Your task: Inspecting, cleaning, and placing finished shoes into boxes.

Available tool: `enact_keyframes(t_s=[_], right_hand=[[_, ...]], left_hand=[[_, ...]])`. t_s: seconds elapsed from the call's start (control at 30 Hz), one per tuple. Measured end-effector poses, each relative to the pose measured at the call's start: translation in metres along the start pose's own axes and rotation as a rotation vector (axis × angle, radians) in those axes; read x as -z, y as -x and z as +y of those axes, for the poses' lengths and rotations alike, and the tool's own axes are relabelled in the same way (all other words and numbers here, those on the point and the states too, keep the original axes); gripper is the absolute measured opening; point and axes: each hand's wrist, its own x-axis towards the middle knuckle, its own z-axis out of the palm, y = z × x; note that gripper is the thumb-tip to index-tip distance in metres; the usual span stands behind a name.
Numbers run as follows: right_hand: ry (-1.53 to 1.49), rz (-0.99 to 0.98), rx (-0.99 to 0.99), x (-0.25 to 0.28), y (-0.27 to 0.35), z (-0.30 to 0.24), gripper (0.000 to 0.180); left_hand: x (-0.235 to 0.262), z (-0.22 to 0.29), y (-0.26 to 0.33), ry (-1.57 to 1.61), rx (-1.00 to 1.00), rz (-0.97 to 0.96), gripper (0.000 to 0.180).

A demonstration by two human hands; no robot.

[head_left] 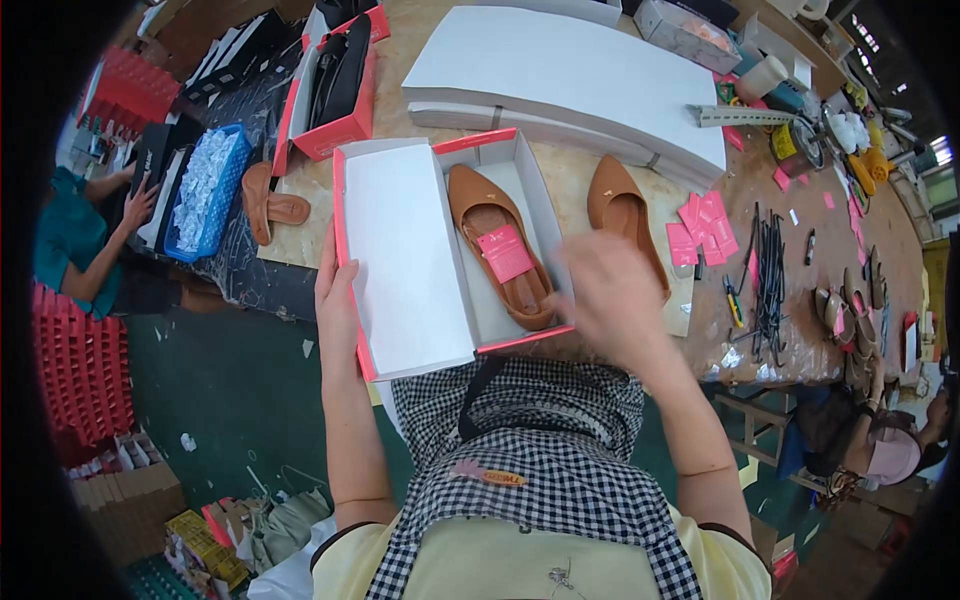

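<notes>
Fingers of nearer right hand blurred, grip I can't tell; boxed shoe just left, long axis pointing away; left hand clasps box lid.

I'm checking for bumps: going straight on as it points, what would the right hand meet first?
Probably the shoe in the box, just left of the right hand; the hand is blurred and depth unclear, so the box itself might come first.

**Light and sharpness, fisheye view**

Diffuse, moderately bright light fills your view; windows glare toward 2 o'clock. Your right hand, at 3 o'clock from centre, is motion-blurred. Straight edges bend peripherally; corners darken.
</notes>
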Motion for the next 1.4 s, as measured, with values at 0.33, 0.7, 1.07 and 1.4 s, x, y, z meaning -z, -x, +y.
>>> enact_keyframes(t_s=[0.33, 0.7, 1.07, 1.4], right_hand=[[-0.995, 0.186, -0.61, 0.06, -0.029, 0.007, 0.029], [-0.012, 0.229, -0.114, 0.066, 0.07, 0.084, 0.021], [-0.213, -0.154, -0.034, -0.001, 0.105, 0.065, 0.024], [-0.348, 0.118, -0.503, 0.036, 0.114, 0.046, 0.04]], left_hand=[[0.054, -0.001, -0.024, -0.173, -0.077, 0.081, 0.055], [-0.225, -0.081, 0.057, -1.092, -0.874, -0.892, 0.057], [-0.307, 0.001, -0.078, -1.484, -0.989, -0.983, 0.035], [-0.331, -0.065, -0.208, -1.335, -0.904, -0.287, 0.054]])
